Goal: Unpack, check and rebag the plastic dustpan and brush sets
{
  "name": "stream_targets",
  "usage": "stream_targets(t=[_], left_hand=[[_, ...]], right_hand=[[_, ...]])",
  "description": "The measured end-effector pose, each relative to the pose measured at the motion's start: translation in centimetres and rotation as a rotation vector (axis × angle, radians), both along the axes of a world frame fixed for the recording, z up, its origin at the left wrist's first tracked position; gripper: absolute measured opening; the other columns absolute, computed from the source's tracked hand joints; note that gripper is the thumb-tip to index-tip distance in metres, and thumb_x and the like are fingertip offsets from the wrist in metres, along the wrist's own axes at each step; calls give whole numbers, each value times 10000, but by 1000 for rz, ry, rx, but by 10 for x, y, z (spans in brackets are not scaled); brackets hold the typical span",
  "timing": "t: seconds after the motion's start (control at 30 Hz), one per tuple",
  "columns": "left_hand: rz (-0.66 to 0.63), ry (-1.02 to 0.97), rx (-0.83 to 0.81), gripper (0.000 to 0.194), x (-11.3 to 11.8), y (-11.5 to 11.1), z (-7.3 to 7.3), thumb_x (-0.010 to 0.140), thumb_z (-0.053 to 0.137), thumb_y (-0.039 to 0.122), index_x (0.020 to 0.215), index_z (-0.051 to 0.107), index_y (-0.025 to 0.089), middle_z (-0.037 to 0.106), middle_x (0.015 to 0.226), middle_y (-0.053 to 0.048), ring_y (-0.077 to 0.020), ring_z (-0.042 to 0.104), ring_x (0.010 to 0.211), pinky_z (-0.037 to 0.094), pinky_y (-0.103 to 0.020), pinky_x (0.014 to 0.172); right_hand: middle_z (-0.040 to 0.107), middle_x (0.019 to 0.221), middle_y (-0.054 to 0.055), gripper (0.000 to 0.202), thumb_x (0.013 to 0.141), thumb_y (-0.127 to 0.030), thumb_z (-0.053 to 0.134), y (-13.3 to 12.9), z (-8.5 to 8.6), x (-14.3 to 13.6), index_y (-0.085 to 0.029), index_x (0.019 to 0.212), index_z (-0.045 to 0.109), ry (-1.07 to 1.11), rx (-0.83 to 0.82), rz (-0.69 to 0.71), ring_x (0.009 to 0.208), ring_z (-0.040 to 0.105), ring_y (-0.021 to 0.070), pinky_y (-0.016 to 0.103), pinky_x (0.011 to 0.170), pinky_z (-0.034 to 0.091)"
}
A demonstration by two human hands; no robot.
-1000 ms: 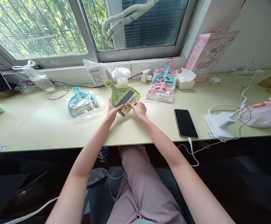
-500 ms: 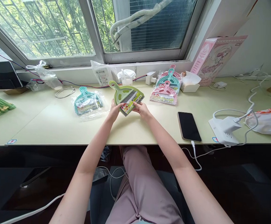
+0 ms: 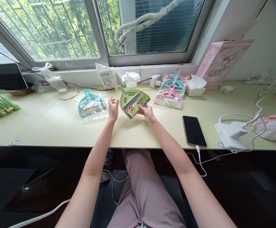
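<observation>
A green dustpan and brush set (image 3: pixel 133 100) with a printed label is held above the table by my right hand (image 3: pixel 147 113), whose fingers grip its lower right edge. My left hand (image 3: pixel 113 108) is just left of the set, apart from it, with fingers spread and nothing in them. Farther left lies a teal dustpan set (image 3: pixel 91 104) in clear plastic. To the right, a pink dustpan set (image 3: pixel 168 96) in plastic overlaps another teal set (image 3: pixel 176 80).
A phone (image 3: pixel 194 131) on a charging cable and a white power strip (image 3: pixel 230 136) lie at the right. Along the window stand a tissue box (image 3: pixel 196 86), a pink box (image 3: pixel 223 63) and a plastic bag (image 3: pixel 107 76). Green bundles (image 3: pixel 0 107) lie far left.
My left hand has let go of the green set and opened beside it. My right hand still holds the set. The whole view has shifted slightly.
</observation>
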State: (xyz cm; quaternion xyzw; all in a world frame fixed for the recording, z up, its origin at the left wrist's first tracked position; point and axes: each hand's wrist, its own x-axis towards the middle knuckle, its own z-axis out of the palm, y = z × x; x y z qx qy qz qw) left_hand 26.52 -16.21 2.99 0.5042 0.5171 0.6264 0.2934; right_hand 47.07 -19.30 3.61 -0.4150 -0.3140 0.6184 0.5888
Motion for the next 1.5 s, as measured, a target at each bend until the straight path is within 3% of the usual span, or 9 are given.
stream_targets(t=[0.13, 0.27, 0.37, 0.53, 0.83, 1.2, 1.33, 1.4, 1.5], left_hand=[[520, 319, -20, 581, -49, 4, -3, 795, 749, 376, 1258, 455, 183, 281, 1564, -264, -441, 165, 1493, 241, -674, 1135], [669, 479, -219, 305, -77, 1, -9, 769, 740, 307, 978, 561, 174, 490, 1378, -278, -488, 279, 1395, 156, -738, 1088], [608, 590, -184, 99, -71, -3, -5, 835, 635, 263, 867, 580, 187, 586, 1234, -242, -463, 347, 1341, 166, -712, 1079], [472, 610, 63, 99, -46, -11, 5, 887, 576, 293, 830, 612, 220, 659, 1036, -170, -421, 432, 1250, 200, -667, 1094], [558, 361, 64, 116, -48, -9, 12, 866, 652, 238, 980, 665, 217, 652, 1027, -117, -334, 517, 1149, 354, -514, 1076], [24, 454, 275, 104, -11, -13, 11, 807, 766, 342, 891, 803, 291, 616, 913, -82, -331, 546, 1049, 377, -490, 1059], [-49, 535, 333, 155, 7, -26, 13, 757, 824, 370, 896, 797, 307, 659, 1091, -90, -368, 514, 1198, 232, -559, 1176], [46, 472, 373, 347, 14, -31, 14, 746, 832, 439, 1062, 762, 315, 583, 1335, -97, -390, 403, 1371, 184, -562, 1210], [125, 213, 308, 657, 15, -30, 15, 820, 717, 597, 1390, 546, 319, 408, 1538, -118, -349, 249, 1514, 259, -540, 1203]], right_hand=[[765, 722, 26, 87, 865, -84, 729, 0, 0, 2, -131, 839, 661, -20, 6, 39, 621, 732, 155, 363, 799, 659], [765, 716, 35, 73, 860, -83, 727, -2, 1, 0, -128, 834, 676, -53, 21, 110, 604, 725, 159, 354, 754, 662], [766, 718, 42, 75, 832, -106, 764, -3, 0, -3, -125, 833, 692, -96, 32, 170, 608, 727, 166, 345, 728, 659], [768, 720, 44, 114, 792, -120, 802, -2, -2, -5, -125, 847, 703, -139, 38, 227, 578, 714, 161, 326, 673, 655], [746, 669, 50, 131, 795, -42, 772, 1, -2, 1, -113, 798, 663, -197, -33, 137, 553, 703, 154, 264, 554, 627], [759, 712, 45, 130, 791, -92, 801, -4, 0, -7, -122, 807, 676, -123, 12, 155, 605, 725, 165, 354, 711, 673], [755, 712, 26, 106, 846, -88, 746, -5, -3, -12, -131, 811, 655, -66, 12, 70, 611, 726, 148, 349, 754, 678], [759, 723, 24, 104, 861, -90, 733, -4, -4, -12, -139, 824, 649, -22, 23, 33, 615, 731, 149, 353, 769, 679], [765, 731, 25, 98, 875, -93, 720, -2, -6, -12, -145, 831, 651, 39, 29, 12, 636, 742, 157, 361, 795, 677]])
